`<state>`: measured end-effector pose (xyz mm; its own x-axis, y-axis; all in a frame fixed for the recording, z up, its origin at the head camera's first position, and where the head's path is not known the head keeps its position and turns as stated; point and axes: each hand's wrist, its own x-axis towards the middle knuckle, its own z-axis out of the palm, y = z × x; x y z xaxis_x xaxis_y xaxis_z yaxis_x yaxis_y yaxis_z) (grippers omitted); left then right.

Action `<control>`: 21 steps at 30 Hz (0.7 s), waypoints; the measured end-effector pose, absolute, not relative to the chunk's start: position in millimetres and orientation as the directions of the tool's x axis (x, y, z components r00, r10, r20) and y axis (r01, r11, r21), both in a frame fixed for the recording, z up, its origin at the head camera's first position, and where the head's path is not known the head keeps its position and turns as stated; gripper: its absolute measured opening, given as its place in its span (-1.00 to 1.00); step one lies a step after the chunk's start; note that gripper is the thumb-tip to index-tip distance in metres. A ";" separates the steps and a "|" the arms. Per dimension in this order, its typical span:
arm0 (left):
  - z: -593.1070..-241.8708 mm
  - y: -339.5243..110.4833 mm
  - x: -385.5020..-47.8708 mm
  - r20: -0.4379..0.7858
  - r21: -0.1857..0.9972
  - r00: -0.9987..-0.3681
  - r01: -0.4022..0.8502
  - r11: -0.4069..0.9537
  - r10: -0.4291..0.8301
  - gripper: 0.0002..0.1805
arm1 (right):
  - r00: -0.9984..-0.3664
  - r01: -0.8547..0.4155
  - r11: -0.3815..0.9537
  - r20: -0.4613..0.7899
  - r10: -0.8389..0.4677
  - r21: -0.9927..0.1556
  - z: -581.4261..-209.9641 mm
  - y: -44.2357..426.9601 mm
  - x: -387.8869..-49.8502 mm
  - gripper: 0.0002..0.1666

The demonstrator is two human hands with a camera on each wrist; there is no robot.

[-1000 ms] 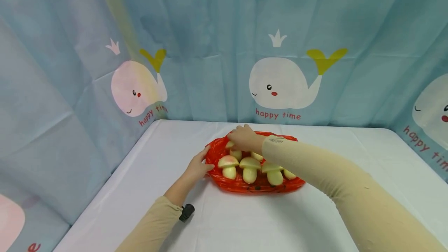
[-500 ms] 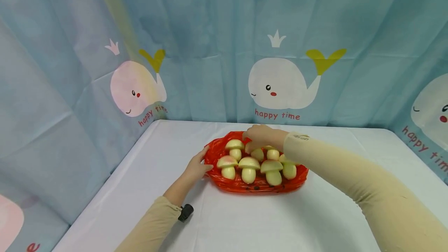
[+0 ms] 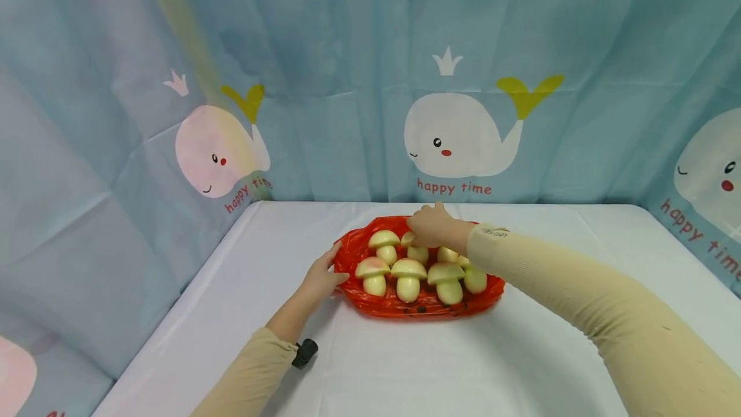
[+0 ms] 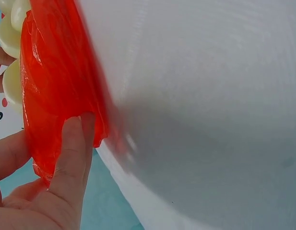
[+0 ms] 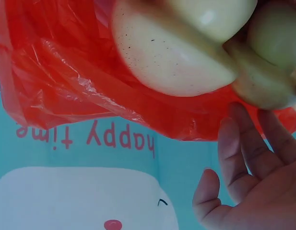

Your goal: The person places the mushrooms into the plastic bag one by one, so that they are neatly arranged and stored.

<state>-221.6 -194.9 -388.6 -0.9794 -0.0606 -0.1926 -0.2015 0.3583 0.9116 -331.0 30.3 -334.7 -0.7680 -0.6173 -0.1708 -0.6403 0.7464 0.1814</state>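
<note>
In the head view an open red plastic bag [image 3: 370, 306] lies on the white table, holding several pale yellow mushrooms [image 3: 408, 269] in two rows. My left hand [image 3: 317, 278] grips the bag's left end, thumb at the front and fingers farther back; the left wrist view has the red plastic [image 4: 56, 72] between them. Over the back row, my right hand [image 3: 433, 227] is at a mushroom [image 3: 418, 254] and partly covers its cap. In the right wrist view its fingers are loosely bent, the tips by the bag's rim and a mushroom [image 5: 263, 81], holding nothing.
Beneath the left wrist is a small black object [image 3: 305, 352]. A blue curtain [image 3: 324, 147] printed with whales stands behind and left of the white table [image 3: 405, 365]. The right sleeve [image 3: 550, 275] crosses over the bag's right side.
My right hand has moved right along the back row, uncovering the leftmost mushroom there. The mushroom under it was tilted half a second ago and is now more upright. My left hand keeps its place.
</note>
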 end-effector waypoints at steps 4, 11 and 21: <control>-391.6 -197.4 -223.6 -0.200 0.906 -0.977 -0.212 0.367 -0.070 -0.21 | -0.773 -0.635 0.753 -0.164 -0.613 0.174 -335.6 29.6 -330.5 -0.73; -388.7 -196.5 -221.7 -0.198 0.900 -0.977 -0.213 0.381 -0.079 -0.22 | -0.742 -0.662 0.750 -0.133 -0.657 -0.010 -325.7 44.2 -332.7 -0.55; -390.2 -205.3 -216.5 -0.134 0.922 -0.987 -0.156 0.354 -0.087 -0.25 | -0.740 -0.669 0.742 -0.051 -0.671 -0.043 -323.0 93.5 -331.3 -0.61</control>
<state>-216.5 -205.3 -390.2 -0.9872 -0.0867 -0.1339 -0.1562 0.3539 0.9222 -331.3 93.5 -323.0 -0.7400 -0.6707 -0.0507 -0.6693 0.7417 -0.0431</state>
